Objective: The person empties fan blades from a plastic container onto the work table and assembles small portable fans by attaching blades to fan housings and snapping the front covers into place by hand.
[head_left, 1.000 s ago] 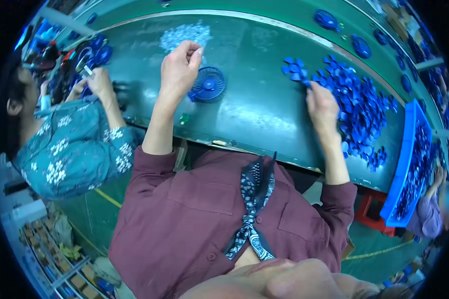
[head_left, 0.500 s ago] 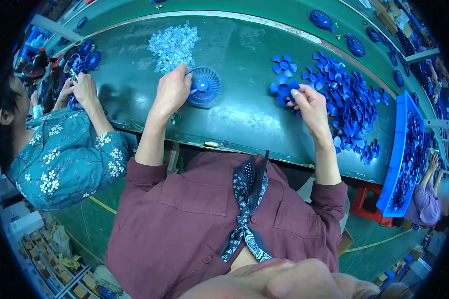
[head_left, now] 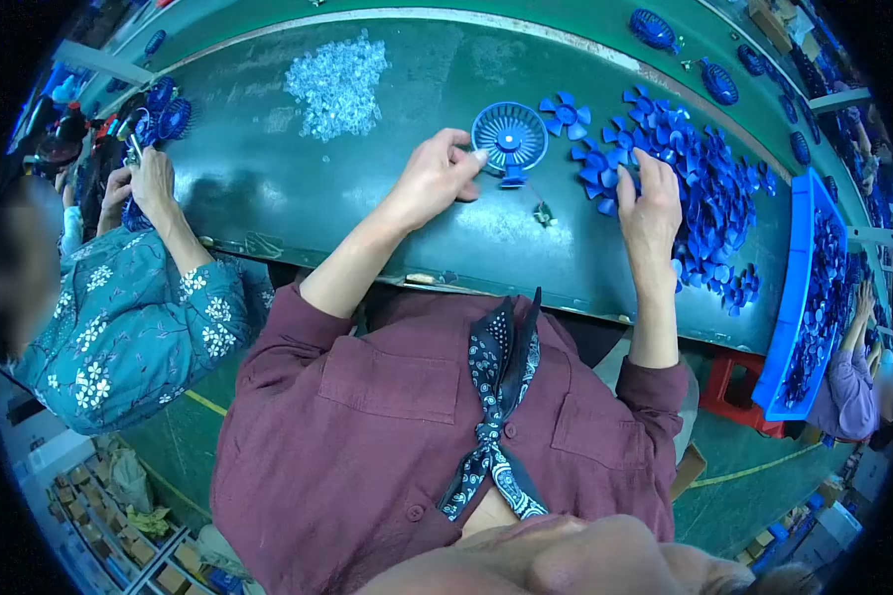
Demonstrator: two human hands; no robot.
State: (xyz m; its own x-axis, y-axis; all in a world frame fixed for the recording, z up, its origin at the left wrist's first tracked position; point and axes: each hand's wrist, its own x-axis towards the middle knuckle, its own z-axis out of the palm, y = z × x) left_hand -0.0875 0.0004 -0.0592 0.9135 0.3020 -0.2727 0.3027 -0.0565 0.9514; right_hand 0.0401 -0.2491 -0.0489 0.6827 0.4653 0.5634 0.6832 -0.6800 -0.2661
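A round blue fan housing (head_left: pixel 509 137) with a slatted guard lies on the green bench, its short stem towards me. My left hand (head_left: pixel 437 177) is at the housing's left side, fingers apart, the thumb tip close to the rim; whether it touches I cannot tell. My right hand (head_left: pixel 653 198) hovers over the near left edge of a pile of blue fan blades (head_left: pixel 704 188), thumb and fingers spread with nothing visible between them. Left of that hand lies a fan blade (head_left: pixel 595 169). Another single fan blade (head_left: pixel 566 115) rests right of the housing.
Small clear plastic pieces (head_left: pixel 337 87) are heaped at the back left. A small green part with a wire (head_left: pixel 544 213) lies near the housing. On the right stands a blue crate (head_left: pixel 789 297) of blades. To the left, a co-worker (head_left: pixel 129 317) handles similar parts.
My left hand has moved right with the fan housing and let go of it. My right hand has released a fan blade and shifted right, over the pile's edge.
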